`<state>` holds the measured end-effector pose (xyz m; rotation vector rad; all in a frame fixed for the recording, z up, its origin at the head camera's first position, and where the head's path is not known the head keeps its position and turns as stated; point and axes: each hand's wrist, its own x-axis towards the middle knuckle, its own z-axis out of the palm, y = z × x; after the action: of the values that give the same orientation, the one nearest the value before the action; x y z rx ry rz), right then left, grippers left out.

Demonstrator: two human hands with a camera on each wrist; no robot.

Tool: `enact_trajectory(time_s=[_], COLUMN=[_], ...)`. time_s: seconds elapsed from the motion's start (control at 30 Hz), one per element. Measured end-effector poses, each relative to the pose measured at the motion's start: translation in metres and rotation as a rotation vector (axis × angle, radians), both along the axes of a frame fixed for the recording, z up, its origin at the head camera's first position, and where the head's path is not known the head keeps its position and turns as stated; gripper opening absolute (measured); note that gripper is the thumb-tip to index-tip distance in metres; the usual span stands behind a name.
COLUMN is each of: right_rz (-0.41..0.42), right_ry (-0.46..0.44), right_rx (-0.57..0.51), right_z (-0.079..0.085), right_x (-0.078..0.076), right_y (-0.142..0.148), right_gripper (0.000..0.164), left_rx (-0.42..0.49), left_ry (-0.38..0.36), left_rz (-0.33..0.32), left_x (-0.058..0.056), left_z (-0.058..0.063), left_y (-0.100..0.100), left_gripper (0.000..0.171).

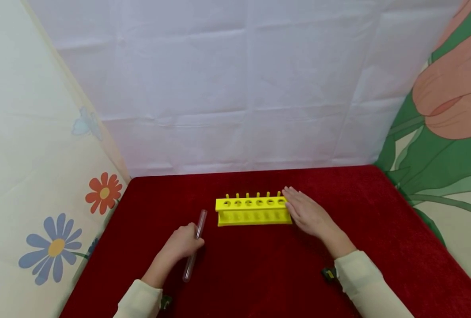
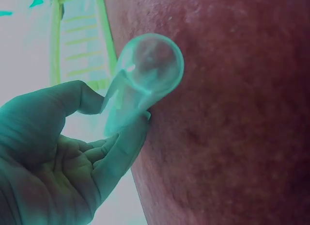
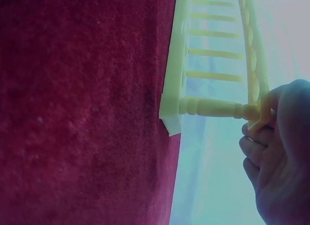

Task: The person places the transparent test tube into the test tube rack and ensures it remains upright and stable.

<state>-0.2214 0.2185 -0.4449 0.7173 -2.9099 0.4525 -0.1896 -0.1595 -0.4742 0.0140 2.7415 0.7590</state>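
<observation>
My left hand point(image 1: 183, 240) pinches a clear test tube point(image 1: 190, 265) between thumb and fingers, left of and nearer than the rack. The tube slants, its upper end leaning toward the rack. In the left wrist view, the tube's near end point(image 2: 157, 65) is large and round, with the fingers point(image 2: 121, 162) beneath it. A yellow test tube rack point(image 1: 255, 217) stands on the red cloth, with a row of holes on top and a row of pegs behind. At its right end, my right hand point(image 1: 308, 214) holds the top corner, the thumb and fingertips point(image 3: 252, 147) around it.
Red cloth point(image 1: 251, 274) covers the table. Its far edge meets a white, creased backdrop point(image 1: 243, 88). Flower-printed panels stand at the left point(image 1: 28, 176) and right point(image 1: 450, 154). Small dark wrist cameras show beside the right sleeve point(image 1: 362, 278) and the left sleeve point(image 1: 140, 298).
</observation>
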Motion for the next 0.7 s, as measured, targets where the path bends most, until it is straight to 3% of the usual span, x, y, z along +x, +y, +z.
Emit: enact_trajectory(time_s=[0.7], right_rz=[-0.020], right_ry=[-0.030], right_rx=[0.001], right_z=[0.001], right_x=[0.002], right_y=[-0.001], right_gripper=[0.050], left_rx=[0.078], left_ry=[0.058], left_rz=[0.021], left_x=[0.004], left_z=[0.015], left_y=[-0.007], left_gripper=[0.030])
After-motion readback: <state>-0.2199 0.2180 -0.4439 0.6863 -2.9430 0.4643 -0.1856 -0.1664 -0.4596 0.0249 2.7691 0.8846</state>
